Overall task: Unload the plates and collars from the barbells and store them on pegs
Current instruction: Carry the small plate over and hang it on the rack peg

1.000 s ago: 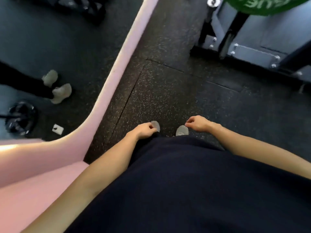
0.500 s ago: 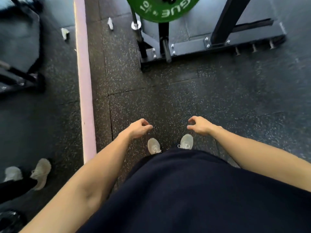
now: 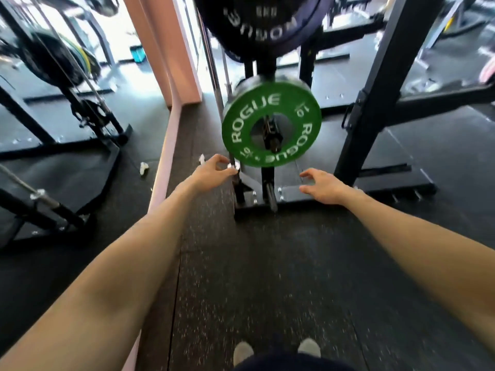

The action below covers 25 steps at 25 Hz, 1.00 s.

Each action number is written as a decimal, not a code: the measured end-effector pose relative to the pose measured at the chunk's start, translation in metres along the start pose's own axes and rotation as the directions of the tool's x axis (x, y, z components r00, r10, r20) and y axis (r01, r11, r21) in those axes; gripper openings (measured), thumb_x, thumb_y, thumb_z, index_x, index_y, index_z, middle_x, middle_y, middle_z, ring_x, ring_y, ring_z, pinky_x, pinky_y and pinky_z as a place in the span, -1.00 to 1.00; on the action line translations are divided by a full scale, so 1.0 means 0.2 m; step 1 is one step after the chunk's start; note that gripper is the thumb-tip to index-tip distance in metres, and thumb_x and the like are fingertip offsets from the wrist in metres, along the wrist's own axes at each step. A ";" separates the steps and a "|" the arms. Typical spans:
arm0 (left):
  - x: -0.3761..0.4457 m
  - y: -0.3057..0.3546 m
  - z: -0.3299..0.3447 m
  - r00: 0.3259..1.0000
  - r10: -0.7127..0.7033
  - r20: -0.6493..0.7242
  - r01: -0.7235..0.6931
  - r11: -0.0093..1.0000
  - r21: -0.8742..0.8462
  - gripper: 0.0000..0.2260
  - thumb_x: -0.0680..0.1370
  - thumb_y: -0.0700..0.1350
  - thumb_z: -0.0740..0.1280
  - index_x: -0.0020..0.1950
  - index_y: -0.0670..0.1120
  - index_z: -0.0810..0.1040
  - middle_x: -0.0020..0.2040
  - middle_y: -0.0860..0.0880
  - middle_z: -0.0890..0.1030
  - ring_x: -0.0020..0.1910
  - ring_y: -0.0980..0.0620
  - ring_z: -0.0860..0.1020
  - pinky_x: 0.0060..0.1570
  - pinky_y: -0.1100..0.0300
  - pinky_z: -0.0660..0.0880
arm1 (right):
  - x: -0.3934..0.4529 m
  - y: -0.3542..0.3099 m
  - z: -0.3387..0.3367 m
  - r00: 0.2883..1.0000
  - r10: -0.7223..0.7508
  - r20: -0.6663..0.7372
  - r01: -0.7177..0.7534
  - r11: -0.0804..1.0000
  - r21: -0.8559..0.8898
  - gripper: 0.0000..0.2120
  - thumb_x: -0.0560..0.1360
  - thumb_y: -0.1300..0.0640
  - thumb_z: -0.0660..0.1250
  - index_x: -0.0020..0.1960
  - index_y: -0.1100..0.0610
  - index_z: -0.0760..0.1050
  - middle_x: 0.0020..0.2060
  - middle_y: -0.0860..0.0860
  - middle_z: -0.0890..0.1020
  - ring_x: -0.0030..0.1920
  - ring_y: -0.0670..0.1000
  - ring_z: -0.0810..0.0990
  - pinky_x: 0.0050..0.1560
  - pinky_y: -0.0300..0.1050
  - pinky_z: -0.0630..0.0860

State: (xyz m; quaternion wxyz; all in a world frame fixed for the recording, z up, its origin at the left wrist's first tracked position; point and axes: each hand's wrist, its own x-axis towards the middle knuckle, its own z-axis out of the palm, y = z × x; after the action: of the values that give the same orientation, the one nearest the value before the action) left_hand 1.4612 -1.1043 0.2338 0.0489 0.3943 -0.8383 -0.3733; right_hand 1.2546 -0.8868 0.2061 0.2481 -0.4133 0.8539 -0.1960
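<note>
A green 10 plate (image 3: 271, 123) hangs on a peg of the black rack, straight ahead at mid height. Above it sits a large black plate (image 3: 263, 22) with a blue rim behind. My left hand (image 3: 211, 171) reaches forward just below the green plate's lower left edge, fingers loosely curled, holding nothing. My right hand (image 3: 321, 187) is stretched out to the lower right of the plate, fingers spread and empty. Both hands are apart from the plate. An empty peg (image 3: 270, 194) sticks out low on the rack between them.
The rack's black upright (image 3: 375, 108) and base (image 3: 348, 195) stand to the right. A pink wall edge (image 3: 166, 145) runs along the left, with a mirror showing another rack (image 3: 80, 108) and plates. A barbell end (image 3: 40, 196) lies low left. Speckled rubber floor (image 3: 254, 277) lies underfoot.
My view has lifted from the floor to the rack. Both arms have stretched forward from near my waist toward the green plate, and the fingers have opened out.
</note>
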 end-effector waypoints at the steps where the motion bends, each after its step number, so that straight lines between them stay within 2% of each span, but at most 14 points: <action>1: 0.04 0.10 -0.10 0.998 0.038 -0.057 -0.038 0.999 -0.006 -0.60 0.50 0.19 0.36 0.27 0.06 0.46 0.06 -0.01 0.60 -0.07 0.03 0.56 -0.11 0.14 0.46 | 0.04 -0.06 -0.12 0.999 -0.029 -0.045 0.029 1.000 -0.011 -0.52 0.57 0.01 0.29 0.44 0.12 0.31 0.39 0.08 0.41 0.34 0.11 0.44 0.34 -0.03 0.34; 4: 0.13 0.38 -0.37 0.972 0.153 -0.180 -0.162 0.986 -0.036 -0.61 0.51 0.15 0.37 0.26 0.03 0.46 0.07 -0.06 0.57 -0.01 -0.01 0.54 0.03 0.10 0.50 | 0.12 -0.24 -0.46 0.978 -0.116 -0.173 0.108 0.992 -0.058 -0.49 0.56 0.02 0.31 0.45 0.12 0.29 0.40 0.10 0.41 0.35 0.13 0.42 0.34 -0.02 0.34; 8: 0.16 0.79 -0.71 0.902 0.313 -0.296 -0.334 0.942 -0.020 -0.64 0.52 0.11 0.38 0.25 0.00 0.44 0.04 -0.10 0.54 -0.07 0.00 0.50 -0.11 0.17 0.43 | 0.13 -0.51 -0.91 0.916 -0.234 -0.326 0.205 0.971 -0.121 -0.48 0.57 0.02 0.30 0.46 0.12 0.26 0.41 0.12 0.37 0.30 0.14 0.46 0.24 -0.06 0.37; 11: 0.18 1.02 -0.91 0.845 0.382 -0.374 -0.417 0.909 -0.014 -0.62 0.46 0.18 0.40 0.18 0.06 0.45 0.06 -0.06 0.57 0.01 -0.02 0.54 0.04 0.09 0.50 | 0.12 -0.65 -1.20 0.859 -0.304 -0.411 0.255 0.952 -0.170 -0.45 0.55 0.01 0.32 0.46 0.12 0.24 0.41 0.13 0.39 0.35 0.15 0.41 0.34 0.04 0.36; 13: 0.17 1.14 -1.03 0.805 0.415 -0.425 -0.449 0.893 0.022 -0.62 0.42 0.21 0.40 0.15 0.10 0.45 0.06 -0.04 0.57 0.05 -0.03 0.55 0.12 0.01 0.51 | 0.10 -0.74 -1.36 0.829 -0.334 -0.448 0.281 0.942 -0.183 -0.43 0.55 0.02 0.32 0.48 0.12 0.22 0.39 0.13 0.40 0.32 0.16 0.43 0.30 0.05 0.39; 17: 0.11 1.41 -1.25 0.721 0.481 -0.498 -0.516 0.853 0.076 -0.63 0.44 0.22 0.40 0.16 0.13 0.44 0.06 -0.05 0.57 0.04 -0.05 0.56 0.09 0.04 0.51 | 0.04 -0.92 -1.67 0.738 -0.386 -0.554 0.337 0.922 -0.193 -0.40 0.55 0.03 0.33 0.50 0.12 0.17 0.41 0.13 0.38 0.35 0.16 0.42 0.29 0.00 0.35; 20: 0.06 1.59 -1.36 0.679 0.510 -0.528 -0.538 0.835 0.115 -0.61 0.43 0.23 0.39 0.16 0.11 0.43 0.12 -0.09 0.55 0.08 -0.11 0.54 0.16 -0.03 0.50 | 0.00 -1.03 -1.87 0.668 -0.425 -0.611 0.389 0.899 -0.201 -0.40 0.55 0.04 0.32 0.51 0.10 0.16 0.40 0.14 0.39 0.33 0.16 0.43 0.28 -0.03 0.36; 22: 0.02 1.72 -1.43 0.645 0.516 -0.564 -0.552 0.825 0.123 -0.60 0.46 0.20 0.39 0.20 0.06 0.44 0.16 -0.10 0.53 0.11 -0.11 0.53 0.17 -0.01 0.48 | -0.04 -1.09 -1.99 0.634 -0.452 -0.628 0.409 0.885 -0.225 -0.41 0.57 0.05 0.30 0.51 0.09 0.15 0.38 0.15 0.41 0.31 0.16 0.45 0.24 -0.05 0.35; 25: -0.03 1.89 -1.49 0.588 0.522 -0.618 -0.574 0.807 0.136 -0.59 0.51 0.14 0.37 0.28 -0.02 0.44 0.17 -0.07 0.49 0.13 -0.06 0.47 0.07 0.10 0.40 | -0.08 -1.15 -2.16 0.595 -0.493 -0.634 0.396 0.867 -0.302 -0.41 0.58 0.06 0.28 0.52 0.12 0.12 0.35 0.17 0.44 0.28 0.16 0.47 0.21 -0.06 0.36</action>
State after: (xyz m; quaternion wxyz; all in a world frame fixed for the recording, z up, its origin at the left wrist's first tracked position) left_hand 1.3417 -1.1199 0.7000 0.4535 0.2154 -0.8369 -0.2182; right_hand 1.1501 -0.9519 0.6796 -0.1742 -0.5240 0.7629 -0.3361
